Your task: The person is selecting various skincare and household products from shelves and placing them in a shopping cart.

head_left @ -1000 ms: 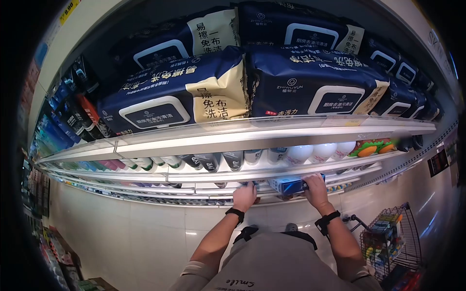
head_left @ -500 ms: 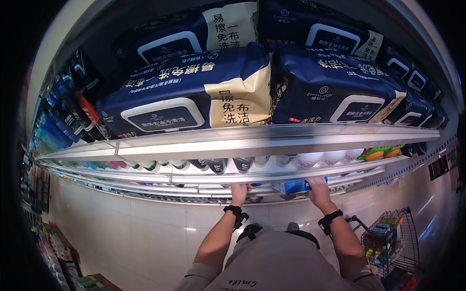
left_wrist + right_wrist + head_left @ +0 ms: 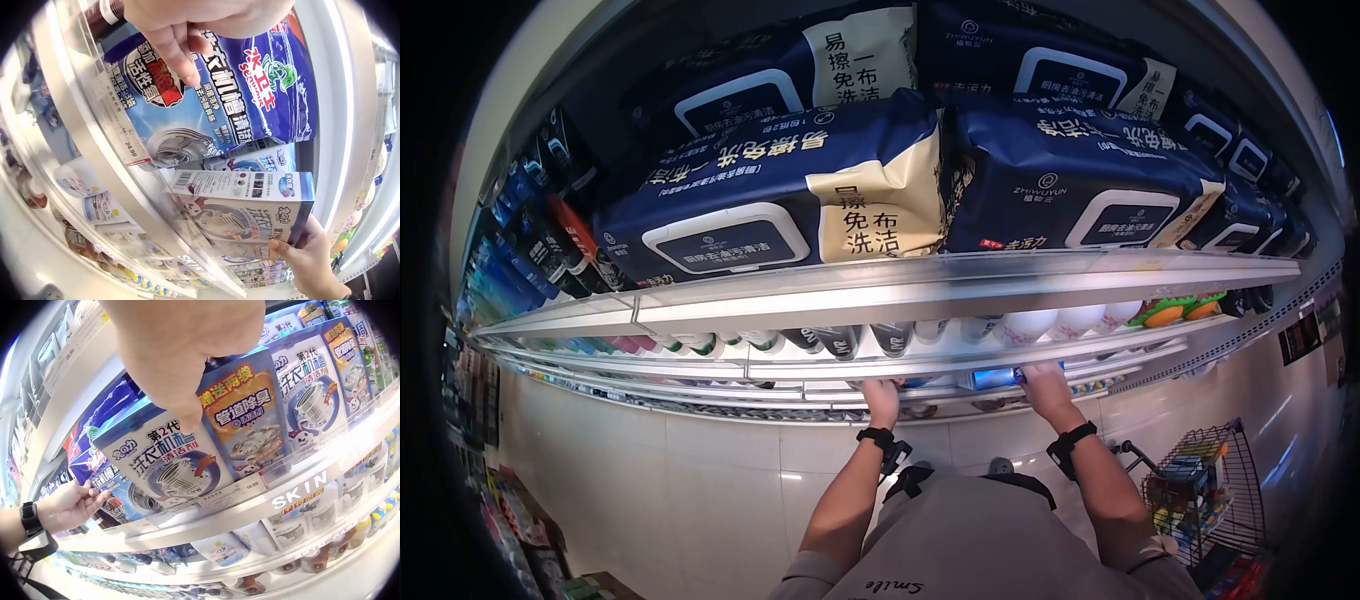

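Note:
My right hand (image 3: 1050,392) grips a white-and-blue box of washing machine cleaner (image 3: 169,465) at its end, thumb on the front face, as the left wrist view shows. The box stands on a shelf, tilted a little. Beside it leans a blue-and-purple pouch of washing machine cleaner (image 3: 231,94). My left hand (image 3: 72,509) is at the pouch, its loosely bent fingertips against the printed front. Behind the held box, another similar box (image 3: 269,159) partly shows. An orange-fronted box (image 3: 247,419) stands on the right hand's other side.
A clear strip with price tags (image 3: 253,483) runs along the shelf front. Packs of wipes (image 3: 730,200) fill a shelf above; bottles (image 3: 893,338) stand just below them. White bottles (image 3: 219,549) occupy the shelf beneath. A loaded shopping cart (image 3: 1200,490) stands at the right.
My left hand has moved left along the shelf. The box in my right hand has shifted inward, with less of it showing past the shelf above in the head view.

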The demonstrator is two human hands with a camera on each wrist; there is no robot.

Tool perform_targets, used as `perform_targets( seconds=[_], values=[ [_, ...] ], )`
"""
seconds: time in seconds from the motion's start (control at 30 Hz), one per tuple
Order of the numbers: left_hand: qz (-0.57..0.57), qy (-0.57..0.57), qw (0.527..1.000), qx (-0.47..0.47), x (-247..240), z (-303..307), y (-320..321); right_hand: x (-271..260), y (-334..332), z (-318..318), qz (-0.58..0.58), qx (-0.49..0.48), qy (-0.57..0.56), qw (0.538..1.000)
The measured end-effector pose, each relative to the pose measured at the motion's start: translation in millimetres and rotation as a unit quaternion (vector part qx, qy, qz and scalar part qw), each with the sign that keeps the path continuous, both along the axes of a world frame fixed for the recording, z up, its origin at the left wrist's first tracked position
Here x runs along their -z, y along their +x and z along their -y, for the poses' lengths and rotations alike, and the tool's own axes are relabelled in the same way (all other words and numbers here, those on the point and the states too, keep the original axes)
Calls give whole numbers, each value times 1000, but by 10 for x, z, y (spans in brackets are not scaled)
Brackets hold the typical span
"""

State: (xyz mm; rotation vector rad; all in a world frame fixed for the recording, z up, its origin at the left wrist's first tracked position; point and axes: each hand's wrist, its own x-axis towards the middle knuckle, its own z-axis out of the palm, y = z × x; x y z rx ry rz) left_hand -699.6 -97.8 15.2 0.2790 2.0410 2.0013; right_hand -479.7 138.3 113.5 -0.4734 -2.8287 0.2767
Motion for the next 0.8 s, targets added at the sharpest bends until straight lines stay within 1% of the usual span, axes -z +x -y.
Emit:
perform_targets(
  seconds=[0.07, 0.1, 0.17, 0.2, 0.27, 0.3, 0.37, 0.4, 0.47, 0.5, 0.57, 0.6, 0.63, 0.67, 0.7, 0.73, 0.77, 0.8],
  values=[
    [-57, 14, 998, -3, 155, -24, -47, 111, -45, -9, 31, 21, 9, 999],
    [-58, 15, 998, -2, 117, -15, -31, 133, -82, 2, 31, 21, 9, 999],
    [-57, -40, 998, -13, 40, 6, 9, 175, -172, 19, 133, 32, 4, 991],
    [-57, -39, 998, -13, 46, 9, 17, 151, -226, 29, 133, 33, 4, 991],
    [-45, -50, 997, -27, 55, 25, 40, 86, -319, 19, 179, 66, 29, 981],
    [-46, -48, 998, -23, 61, 18, 49, 169, -343, -46, 178, 71, 29, 981],
    [-84, -79, 993, -32, 81, 22, 82, 443, -403, -214, 14, 52, 54, 997],
    [-85, -77, 993, -27, 77, 29, 129, 409, -375, -210, 14, 57, 55, 997],
    [-94, -79, 992, 7, -17, 69, 266, 304, -363, -128, 1, 32, 99, 995],
    [-66, -126, 989, 46, -191, 93, 351, 301, -334, -121, 1, 39, 102, 994],
    [-89, -111, 988, 55, -166, 99, 486, 306, -266, -120, 40, 20, 85, 995],
    [-112, -99, 987, 57, -131, 115, 560, 252, -242, -123, 40, 27, 87, 995],
    [-119, -130, 980, 96, -124, 163, 583, 145, -209, -85, 24, 12, 63, 998],
    [-117, -114, 981, 104, -115, 185, 660, 32, -165, -56, 8, -4, 39, 999],
    [-177, -155, 964, 122, -106, 224, 694, -114, -120, -20, 40, -3, 27, 999],
    [-237, -195, 942, 139, -87, 279, 712, -191, -28, -15, 39, 5, 26, 999],
    [-263, -202, 930, 162, -69, 340, 746, -245, 66, 6, -60, -35, 32, 997],
    [-289, -208, 916, 185, -60, 394, 780, -252, 158, 26, -158, -75, 40, 984]
  ],
)
